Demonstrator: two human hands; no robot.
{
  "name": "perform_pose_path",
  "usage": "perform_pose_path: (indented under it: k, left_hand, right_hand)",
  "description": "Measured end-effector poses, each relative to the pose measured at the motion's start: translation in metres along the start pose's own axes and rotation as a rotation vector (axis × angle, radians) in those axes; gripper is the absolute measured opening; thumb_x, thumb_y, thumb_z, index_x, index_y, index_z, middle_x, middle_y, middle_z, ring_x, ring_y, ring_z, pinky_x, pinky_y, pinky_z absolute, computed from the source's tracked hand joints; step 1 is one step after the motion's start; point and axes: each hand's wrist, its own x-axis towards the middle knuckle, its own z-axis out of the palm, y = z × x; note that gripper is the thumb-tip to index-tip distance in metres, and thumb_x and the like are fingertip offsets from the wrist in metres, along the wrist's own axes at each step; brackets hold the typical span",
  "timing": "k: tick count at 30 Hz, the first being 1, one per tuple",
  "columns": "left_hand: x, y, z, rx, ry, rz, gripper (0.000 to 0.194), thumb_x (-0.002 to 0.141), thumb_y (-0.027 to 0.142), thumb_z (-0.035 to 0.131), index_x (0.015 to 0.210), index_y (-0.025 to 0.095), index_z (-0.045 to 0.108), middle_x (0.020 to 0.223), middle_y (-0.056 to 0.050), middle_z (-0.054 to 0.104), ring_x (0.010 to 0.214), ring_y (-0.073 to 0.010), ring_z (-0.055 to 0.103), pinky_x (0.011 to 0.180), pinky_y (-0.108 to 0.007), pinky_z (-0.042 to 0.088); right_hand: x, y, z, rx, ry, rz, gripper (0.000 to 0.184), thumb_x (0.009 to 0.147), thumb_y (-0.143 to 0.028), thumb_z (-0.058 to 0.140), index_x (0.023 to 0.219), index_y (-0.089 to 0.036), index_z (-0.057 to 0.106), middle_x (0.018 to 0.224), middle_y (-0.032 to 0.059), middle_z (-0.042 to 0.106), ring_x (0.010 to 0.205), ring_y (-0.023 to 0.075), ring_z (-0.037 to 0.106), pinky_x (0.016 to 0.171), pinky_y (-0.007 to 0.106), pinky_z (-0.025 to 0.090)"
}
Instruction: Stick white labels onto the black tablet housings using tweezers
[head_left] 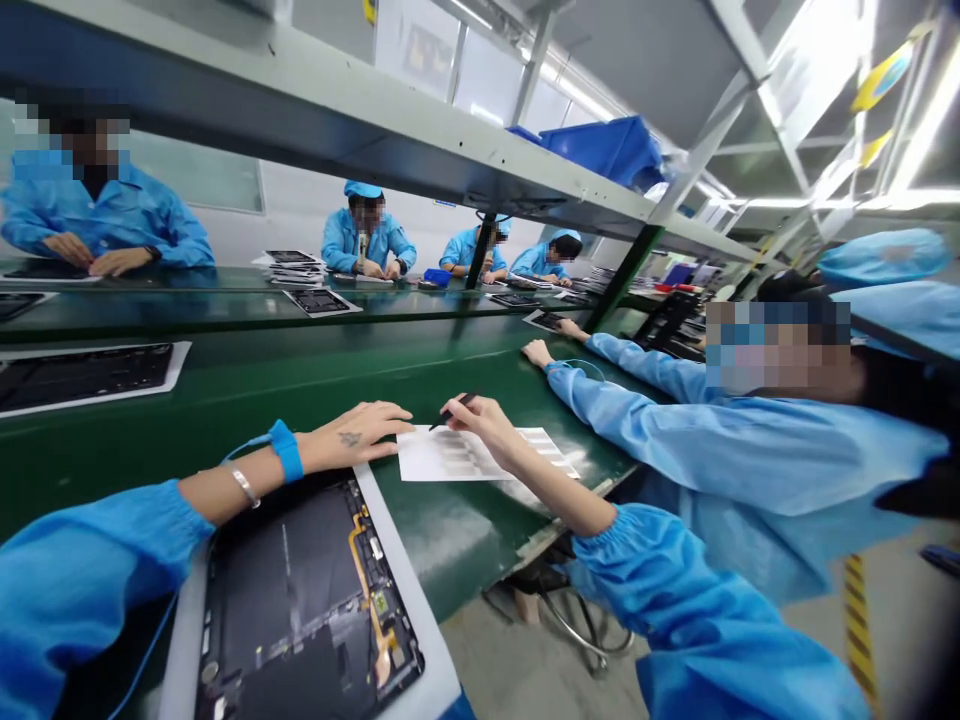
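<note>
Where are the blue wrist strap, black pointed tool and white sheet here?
Blue wrist strap (286, 450), head view, on the band's middle.
Black pointed tool (442, 420), head view, on its tip end.
White sheet (427, 455), head view, on its bare left part.

The head camera looks forward and down. It sits close above the left hand (349, 435) and right hand (480, 420) at the table (225, 430).

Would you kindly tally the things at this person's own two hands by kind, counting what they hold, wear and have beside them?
Black tool in the right hand: 1
Printed white sheet: 1
Opened tablet: 1
Blue wrist strap by the left hand: 1
Metal bangle: 1
Total: 5
</note>
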Motion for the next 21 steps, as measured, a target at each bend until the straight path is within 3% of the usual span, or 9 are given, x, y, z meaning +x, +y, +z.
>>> perform_pose_path:
  k: [4, 10, 21]
  left_hand:
    - [-0.002, -0.019, 0.018, -0.143, -0.104, -0.021, 0.045, 0.103, 0.047, 0.042, 0.143, 0.029, 0.051, 0.155, -0.007, 0.043, 0.145, -0.0289, 0.034, 0.119, -0.046, 0.026]
    - [0.002, -0.017, 0.008, -0.189, -0.214, -0.013, 0.042, 0.1, 0.043, 0.048, 0.141, 0.035, 0.054, 0.158, -0.003, 0.038, 0.146, -0.0319, 0.032, 0.118, -0.05, 0.025]
    - [0.003, -0.02, 0.014, -0.174, -0.169, 0.038, 0.039, 0.1, 0.04, 0.05, 0.139, 0.036, 0.057, 0.156, -0.004, 0.042, 0.142, -0.0307, 0.036, 0.113, -0.048, 0.027]
  right_hand:
    - [0.016, 0.007, 0.003, 0.005, -0.099, 0.069, 0.057, 0.066, -0.067, 0.078, 0.082, -0.013, 0.071, 0.072, 0.0072, 0.074, 0.066, 0.0154, 0.066, 0.067, 0.027, 0.051]
    - [0.025, 0.01, 0.001, -0.015, -0.155, 0.158, 0.049, 0.072, -0.06, 0.078, 0.085, -0.013, 0.071, 0.076, 0.0094, 0.077, 0.066, 0.0146, 0.067, 0.059, 0.022, 0.049]
    - [0.031, 0.003, 0.003, -0.064, -0.172, 0.275, 0.051, 0.07, -0.061, 0.079, 0.083, -0.012, 0.073, 0.075, 0.0095, 0.076, 0.062, 0.0123, 0.061, 0.053, 0.02, 0.045]
